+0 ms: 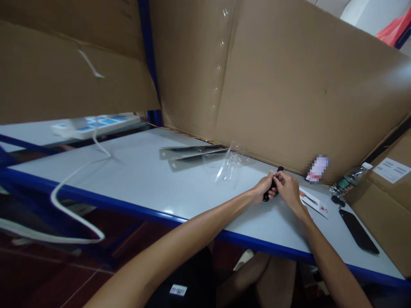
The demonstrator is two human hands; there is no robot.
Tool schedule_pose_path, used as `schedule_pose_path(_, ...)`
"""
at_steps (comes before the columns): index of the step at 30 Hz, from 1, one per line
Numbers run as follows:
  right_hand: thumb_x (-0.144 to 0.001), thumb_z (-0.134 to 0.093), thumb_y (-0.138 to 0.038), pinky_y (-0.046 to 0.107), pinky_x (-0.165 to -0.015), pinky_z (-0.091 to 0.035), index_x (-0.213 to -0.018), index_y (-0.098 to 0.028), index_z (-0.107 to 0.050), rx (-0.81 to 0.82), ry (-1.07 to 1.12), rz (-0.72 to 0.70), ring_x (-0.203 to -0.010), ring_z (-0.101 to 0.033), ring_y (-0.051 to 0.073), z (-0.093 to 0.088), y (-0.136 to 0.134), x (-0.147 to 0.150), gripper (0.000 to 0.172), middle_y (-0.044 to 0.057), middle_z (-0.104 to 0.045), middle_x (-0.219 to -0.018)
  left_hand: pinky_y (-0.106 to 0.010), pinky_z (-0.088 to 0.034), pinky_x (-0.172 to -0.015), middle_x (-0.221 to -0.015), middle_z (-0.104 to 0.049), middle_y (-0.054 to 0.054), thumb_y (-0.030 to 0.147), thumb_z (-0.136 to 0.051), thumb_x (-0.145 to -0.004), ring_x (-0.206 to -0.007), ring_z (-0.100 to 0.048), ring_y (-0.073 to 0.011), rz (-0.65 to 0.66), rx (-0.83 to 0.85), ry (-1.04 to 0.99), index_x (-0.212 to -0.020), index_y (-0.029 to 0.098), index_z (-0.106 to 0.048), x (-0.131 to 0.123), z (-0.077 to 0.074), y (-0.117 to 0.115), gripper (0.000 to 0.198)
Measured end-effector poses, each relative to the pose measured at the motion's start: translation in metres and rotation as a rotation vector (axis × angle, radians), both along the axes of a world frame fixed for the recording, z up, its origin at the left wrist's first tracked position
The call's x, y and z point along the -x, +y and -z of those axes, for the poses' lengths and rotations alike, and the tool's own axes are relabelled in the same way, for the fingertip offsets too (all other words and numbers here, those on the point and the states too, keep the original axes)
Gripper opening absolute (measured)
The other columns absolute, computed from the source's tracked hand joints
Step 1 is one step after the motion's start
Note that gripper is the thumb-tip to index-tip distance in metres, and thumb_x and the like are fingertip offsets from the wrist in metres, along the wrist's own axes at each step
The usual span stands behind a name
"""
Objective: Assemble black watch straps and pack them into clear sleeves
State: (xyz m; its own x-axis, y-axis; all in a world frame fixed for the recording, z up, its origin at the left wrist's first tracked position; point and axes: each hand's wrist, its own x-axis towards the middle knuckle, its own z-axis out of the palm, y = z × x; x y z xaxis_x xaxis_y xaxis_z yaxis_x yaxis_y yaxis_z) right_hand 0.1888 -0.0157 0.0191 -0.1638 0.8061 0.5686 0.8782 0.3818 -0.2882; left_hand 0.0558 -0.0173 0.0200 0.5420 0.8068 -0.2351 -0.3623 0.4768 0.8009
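Above the right half of the table, my left hand point(265, 188) is closed around a black, stick-like handle point(266, 196). The handle is tilted, and both its ends stick out past my fingers. My right hand point(287, 185) meets it from the other side, its fingers bent and pinching at the handle's upper part. What exactly sits between those fingertips is hidden. Just right of my right hand lies a white printed card point(316, 204) with a picture of a dark-handled tool.
Flat dark strips with holed ends point(192, 153) and crumpled clear plastic point(229, 164) lie at the table's back. To the right are a water bottle point(351, 179) and a black phone point(358, 231). Cardboard point(272, 85) walls the back; a white cable point(69, 182) hangs left.
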Motion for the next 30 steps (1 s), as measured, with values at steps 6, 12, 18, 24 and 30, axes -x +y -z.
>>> schedule_pose_path(6, -0.088, -0.055, -0.028, 0.028, -0.067, -0.038, -0.087, -0.023, -0.070, 0.005, 0.049, -0.057, -0.070, -0.055, 0.018, 0.0001, 0.0018, -0.0014, 0.016, 0.001, -0.061, -0.077, -0.016, -0.016, -0.039, -0.054, -0.034, 0.007, 0.066, -0.029, -0.100, -0.038, -0.024, -0.0041, -0.002, 0.011, -0.002, -0.074, 0.020, -0.043, -0.0007, 0.0002, 0.0017, 0.054)
schedule_pose_path(12, -0.081, -0.053, -0.020, 0.030, -0.071, -0.042, -0.085, -0.022, -0.070, 0.003, 0.106, -0.094, -0.072, -0.057, 0.018, 0.0001, 0.0020, 0.0002, 0.018, 0.003, -0.064, -0.085, -0.016, -0.016, -0.039, -0.054, -0.033, 0.007, 0.067, -0.028, -0.100, -0.039, -0.023, -0.0039, 0.012, 0.002, 0.002, -0.074, 0.020, -0.044, 0.0005, -0.0009, 0.0005, 0.056)
schedule_pose_path(18, -0.089, -0.056, -0.034, 0.030, -0.069, -0.042, -0.090, -0.023, -0.071, -0.027, 0.077, -0.033, -0.072, -0.057, 0.019, -0.0030, -0.0019, 0.0030, 0.018, 0.005, -0.066, -0.087, -0.016, -0.016, -0.039, -0.055, -0.034, 0.007, 0.071, -0.035, -0.096, -0.039, -0.024, -0.0040, 0.011, 0.003, -0.018, -0.077, 0.019, -0.047, 0.0007, 0.0009, 0.0019, 0.056)
schedule_pose_path(24, -0.089, -0.058, -0.032, 0.029, -0.065, -0.039, -0.085, -0.023, -0.069, 0.005, 0.044, 0.006, -0.069, -0.057, 0.019, -0.0007, 0.0001, 0.0008, 0.015, 0.003, -0.067, -0.080, -0.015, -0.016, -0.040, -0.055, -0.034, 0.007, 0.070, -0.035, -0.097, -0.039, -0.024, -0.0038, 0.008, 0.016, -0.027, -0.075, 0.020, -0.042, 0.0006, 0.0015, 0.0025, 0.054)
schedule_pose_path(30, -0.079, -0.053, -0.016, 0.030, -0.072, -0.044, -0.097, -0.021, -0.069, 0.008, 0.113, -0.079, -0.073, -0.060, 0.019, 0.0044, 0.0075, -0.0033, 0.025, 0.003, -0.068, -0.084, -0.016, -0.015, -0.040, -0.054, -0.033, 0.007, 0.069, -0.032, -0.098, -0.039, -0.023, -0.0037, 0.018, 0.028, -0.032, -0.074, 0.020, -0.041, 0.0019, 0.0001, 0.0015, 0.055)
